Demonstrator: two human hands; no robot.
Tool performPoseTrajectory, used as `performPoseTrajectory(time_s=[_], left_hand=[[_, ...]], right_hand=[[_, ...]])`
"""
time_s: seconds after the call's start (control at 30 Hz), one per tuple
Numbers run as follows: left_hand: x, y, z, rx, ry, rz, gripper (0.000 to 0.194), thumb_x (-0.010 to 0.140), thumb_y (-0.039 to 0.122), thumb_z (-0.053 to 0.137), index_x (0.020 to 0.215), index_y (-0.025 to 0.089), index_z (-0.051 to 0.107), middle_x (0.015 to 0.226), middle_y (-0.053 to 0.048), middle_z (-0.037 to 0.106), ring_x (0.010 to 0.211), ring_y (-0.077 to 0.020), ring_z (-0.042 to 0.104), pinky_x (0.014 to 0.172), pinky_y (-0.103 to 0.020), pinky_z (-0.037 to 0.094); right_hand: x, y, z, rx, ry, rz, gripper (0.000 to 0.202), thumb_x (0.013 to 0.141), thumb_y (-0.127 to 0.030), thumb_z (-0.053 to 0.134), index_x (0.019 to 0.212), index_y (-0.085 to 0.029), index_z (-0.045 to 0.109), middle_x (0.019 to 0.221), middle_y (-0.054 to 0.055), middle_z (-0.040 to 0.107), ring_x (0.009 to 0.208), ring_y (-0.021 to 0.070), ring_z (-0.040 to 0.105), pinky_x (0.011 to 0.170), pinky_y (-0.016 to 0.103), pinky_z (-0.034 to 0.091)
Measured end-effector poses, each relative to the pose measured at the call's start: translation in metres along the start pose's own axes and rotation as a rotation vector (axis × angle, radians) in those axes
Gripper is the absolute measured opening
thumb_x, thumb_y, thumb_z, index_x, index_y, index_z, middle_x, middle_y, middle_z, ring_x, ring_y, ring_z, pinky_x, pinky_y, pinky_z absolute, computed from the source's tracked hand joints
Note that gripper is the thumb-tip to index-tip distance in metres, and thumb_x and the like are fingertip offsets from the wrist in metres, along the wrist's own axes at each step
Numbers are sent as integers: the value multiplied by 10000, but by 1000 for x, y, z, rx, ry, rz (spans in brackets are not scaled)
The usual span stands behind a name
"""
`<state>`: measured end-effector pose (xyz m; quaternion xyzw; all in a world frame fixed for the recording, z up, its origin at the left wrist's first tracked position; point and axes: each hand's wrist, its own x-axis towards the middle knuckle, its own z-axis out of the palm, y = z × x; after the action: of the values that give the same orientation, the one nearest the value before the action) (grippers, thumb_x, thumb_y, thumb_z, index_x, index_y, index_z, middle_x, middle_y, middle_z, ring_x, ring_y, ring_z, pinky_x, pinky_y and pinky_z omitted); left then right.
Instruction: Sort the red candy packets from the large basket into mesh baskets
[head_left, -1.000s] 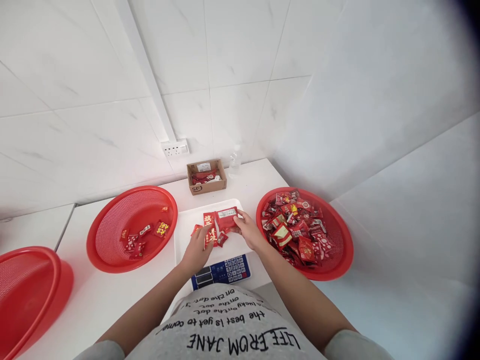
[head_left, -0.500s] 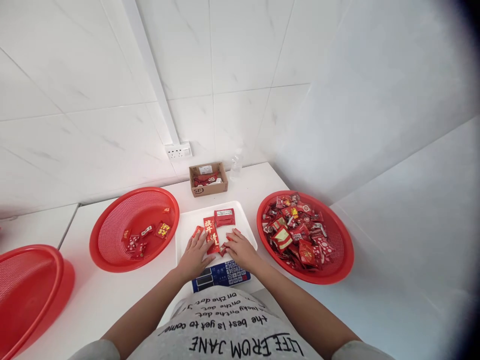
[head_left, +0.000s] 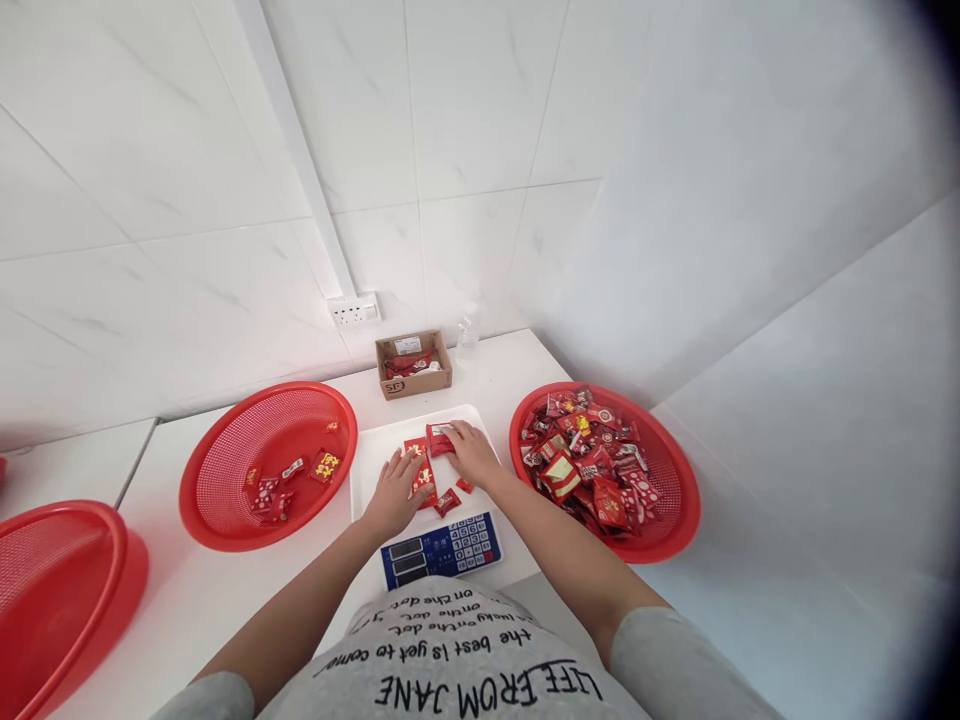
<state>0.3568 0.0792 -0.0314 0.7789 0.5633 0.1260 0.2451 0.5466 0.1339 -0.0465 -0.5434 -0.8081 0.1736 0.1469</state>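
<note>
– White table [head_left: 499, 368] against a marbled tile wall [head_left: 480, 100]: what stands on it?

– One electronic weighing scale [head_left: 469, 540], white tray [head_left: 375, 440] uppermost. A grey shirt [head_left: 472, 650] hides the scale's near edge. Perforated red baskets flank it: the left colander [head_left: 300, 420] contains a few small packets; the right colander [head_left: 679, 500] is heaped and covers part of the table's right edge. Its lower layers are hidden.

– State the left hand.

– Left hand [head_left: 391, 498]: near the tray's left edge, fingers and thumb spread apart over a long red packet [head_left: 423, 476], which lies flat at the tray's middle. The fingers cover part of its gold lettering. Contact cannot be confirmed.

– State the right hand.

– Right hand [head_left: 474, 460]: fingers over a red pouch [head_left: 436, 440] near the tray's far edge. The thumb is hidden; I cannot tell how far the hand is closed or whether it grips. The pouch's right end is covered.

– Other items?

– Two small wrapped packets [head_left: 448, 502] lie apart toward the tray's near edge, print illegible. At the table's far edge: a cardboard box [head_left: 417, 384] marked "SF", its front wall partly hiding red contents; just beside it, a clear plastic bottle [head_left: 466, 338], faint against the wall. Toward the table's left, a third red basket [head_left: 45, 590] is cut off.
</note>
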Motion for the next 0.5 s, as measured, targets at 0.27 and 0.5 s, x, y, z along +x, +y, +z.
performPoseTrajectory(time_s=[0.27,0.5], left_hand=[[-29,-56,-37,109,339,-116,476,856,424,391,1248,163,458,1370,-138,415,1350,-294,194,1068,-508,225],[-77,-136,-132,327,550,-696,665,844,491,288,1324,31,289,1427,-217,277,1342,-359,153,1056,-527,222]], right_hand=[[-12,-2,-15,272,101,130,346,917,-257,290,1206,-173,459,1042,92,617,946,204,578,828,335,430],[-21,11,-11,338,83,183,409,884,-280,350,1250,-138,465,1261,137,520,1177,216,469,985,365,364]])
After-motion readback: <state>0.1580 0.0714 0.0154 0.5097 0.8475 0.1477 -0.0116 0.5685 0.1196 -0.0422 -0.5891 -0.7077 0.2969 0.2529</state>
